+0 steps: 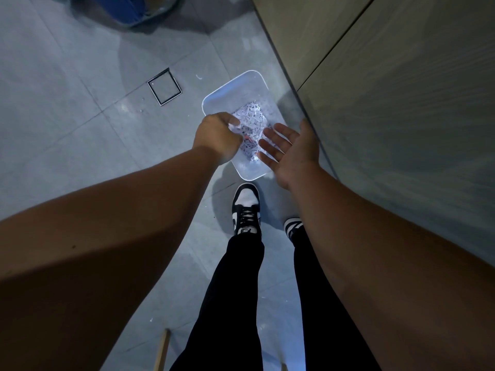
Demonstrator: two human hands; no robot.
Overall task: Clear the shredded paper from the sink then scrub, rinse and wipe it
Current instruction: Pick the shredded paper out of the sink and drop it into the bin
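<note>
**Two hands over the tub, and loose shreds ready to stray**

We see the shredded paper (250, 120) heaped in a white tub (242, 83) that stands on the floor (80, 116) just beside the cabinet (401, 89). The sink itself is out of view. Our left hand (217, 135) hangs over the heap with its fingers curled down and white scraps at their tips. We cannot tell whether they grip a clump. Our right hand (289, 151) is spread flat, palm up, over the tub's near corner, holding nothing.

The risk, as we judge it, is spillage. The strips are thin, crinkled and light, white with dark print, and any let go off-centre could drift past the rim. A few stray bits (198, 76) lie on the tiles near the floor drain (164, 86), where they might wash in.
</note>
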